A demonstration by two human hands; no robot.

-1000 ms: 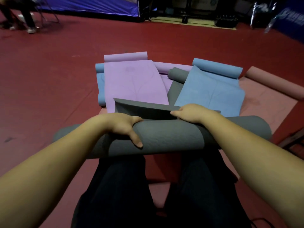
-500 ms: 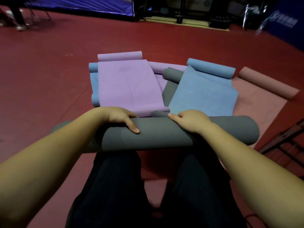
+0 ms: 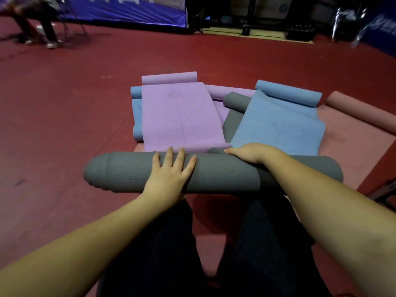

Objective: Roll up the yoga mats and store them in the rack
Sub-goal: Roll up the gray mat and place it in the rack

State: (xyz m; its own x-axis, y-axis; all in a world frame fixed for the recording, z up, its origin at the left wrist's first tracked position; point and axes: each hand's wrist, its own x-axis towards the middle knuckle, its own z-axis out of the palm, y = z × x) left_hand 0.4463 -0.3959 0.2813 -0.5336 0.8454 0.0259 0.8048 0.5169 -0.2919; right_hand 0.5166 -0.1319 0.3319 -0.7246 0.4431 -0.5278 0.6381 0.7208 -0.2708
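A grey yoga mat lies fully rolled across the floor in front of my knees. My left hand presses flat on top of it with fingers spread. My right hand rests over the roll's far side, fingers curled round its top edge. Beyond it lie a half-unrolled purple mat, a light blue mat, a second grey mat tucked between them, another blue mat under the purple one, and a pink mat at right.
Red floor spreads all round. A person's legs and a chair are at the far left, by a blue banner. Dark equipment stands at the back. A dark frame edge shows at right.
The last flap of the grey mat has been rolled in. My left hand moved from gripping the roll to lying flat on top of it. The right hand stayed on the far edge.
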